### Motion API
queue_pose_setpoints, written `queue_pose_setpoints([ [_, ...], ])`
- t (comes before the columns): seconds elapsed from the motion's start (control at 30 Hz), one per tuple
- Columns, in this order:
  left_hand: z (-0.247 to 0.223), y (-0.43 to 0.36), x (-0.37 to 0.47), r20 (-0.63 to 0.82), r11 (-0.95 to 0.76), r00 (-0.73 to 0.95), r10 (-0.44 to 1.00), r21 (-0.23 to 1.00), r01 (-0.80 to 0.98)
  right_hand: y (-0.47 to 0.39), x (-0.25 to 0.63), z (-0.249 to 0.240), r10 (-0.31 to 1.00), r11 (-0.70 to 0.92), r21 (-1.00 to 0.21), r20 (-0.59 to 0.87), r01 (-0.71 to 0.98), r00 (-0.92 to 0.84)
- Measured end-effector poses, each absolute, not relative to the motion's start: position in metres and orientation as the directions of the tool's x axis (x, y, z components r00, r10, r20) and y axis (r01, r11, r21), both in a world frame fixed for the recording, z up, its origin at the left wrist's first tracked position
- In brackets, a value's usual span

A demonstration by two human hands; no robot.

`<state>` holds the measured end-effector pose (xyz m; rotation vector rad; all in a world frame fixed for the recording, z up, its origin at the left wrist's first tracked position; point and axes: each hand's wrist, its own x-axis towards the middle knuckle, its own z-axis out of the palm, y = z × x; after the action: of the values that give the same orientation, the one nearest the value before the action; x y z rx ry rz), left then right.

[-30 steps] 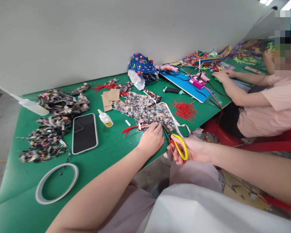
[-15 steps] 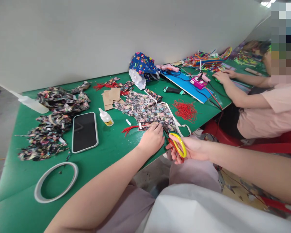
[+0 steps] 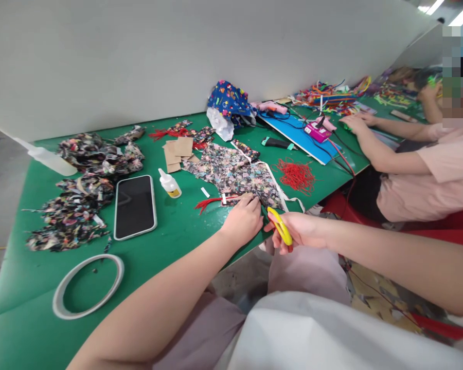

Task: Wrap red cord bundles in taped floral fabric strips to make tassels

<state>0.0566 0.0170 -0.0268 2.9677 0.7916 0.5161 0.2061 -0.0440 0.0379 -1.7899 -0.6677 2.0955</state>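
My left hand [image 3: 244,218] presses with bent fingers on a narrow floral fabric strip [image 3: 231,199] at the table's front edge. A red tassel [image 3: 208,204] sticks out of the strip's left end. Just to the right, my right hand [image 3: 291,229] grips scissors with yellow and red handles [image 3: 280,227]. Their blades point toward the fabric by my left fingertips and are mostly hidden. Behind my hands lies a larger floral cloth [image 3: 241,172] with white edging. A pile of red strings [image 3: 296,176] is to its right.
On the green table [image 3: 177,226] are a phone [image 3: 135,207], a glue bottle [image 3: 170,184], a tape roll [image 3: 57,295], bunched fabric [image 3: 67,218], cardboard pieces [image 3: 173,154], a cutter [image 3: 278,143] and a blue board [image 3: 293,134]. Another person's arms [image 3: 374,139] rest at the right.
The scissor handles have turned and look closer together. My right hand has shifted slightly, while my left hand stays on the strip.
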Motion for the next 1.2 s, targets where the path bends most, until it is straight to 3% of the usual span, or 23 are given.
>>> queue_pose_setpoints([
  [0.8, -0.0291, 0.0176, 0.0568, 0.327, -0.866, 0.805, 0.494, 0.101, 0.490, -0.0437, 0.2056, 0.0358, 0.527, -0.837, -0.539, -0.840, 0.095, -0.128],
  [1.2, -0.0266, 0.0174, 0.0557, 0.298, -0.864, 0.813, 0.500, 0.110, 0.491, -0.0409, 0.2094, 0.0407, 0.479, -0.861, -0.506, -0.844, 0.059, -0.241],
])
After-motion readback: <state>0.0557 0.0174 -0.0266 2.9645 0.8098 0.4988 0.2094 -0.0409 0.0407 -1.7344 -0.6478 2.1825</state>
